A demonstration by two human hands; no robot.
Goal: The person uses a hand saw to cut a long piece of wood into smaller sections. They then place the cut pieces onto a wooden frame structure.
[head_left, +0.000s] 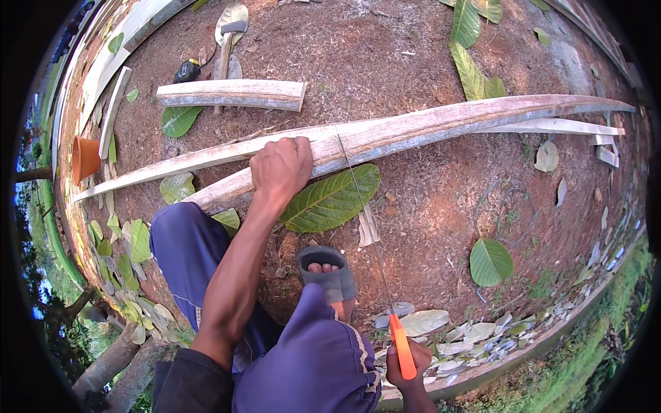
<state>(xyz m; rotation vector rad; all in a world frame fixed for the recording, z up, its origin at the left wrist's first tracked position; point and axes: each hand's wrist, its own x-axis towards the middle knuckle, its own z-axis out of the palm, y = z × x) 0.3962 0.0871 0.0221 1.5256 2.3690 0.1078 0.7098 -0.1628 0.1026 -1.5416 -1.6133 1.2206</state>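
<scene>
A long pale wooden beam (427,131) lies diagonally over a thinner plank (138,177). My left hand (281,166) presses on the beam left of centre, fingers curled over its top edge. In my right hand (412,375), low at the right, is a handsaw with an orange handle (401,341). The saw's thin blade (368,227) reaches up to the beam and rests across it, just right of my left hand. My left knee (180,241) is beside the beam's near end.
A short wood piece (231,93) lies across a hammer (227,45), near a tape measure (186,71). An orange pot (85,160) stands left. Large leaves (330,203) are scattered on the dirt. My sandalled foot (323,275) is below the beam. Tree trunks (124,365) edge the lower left.
</scene>
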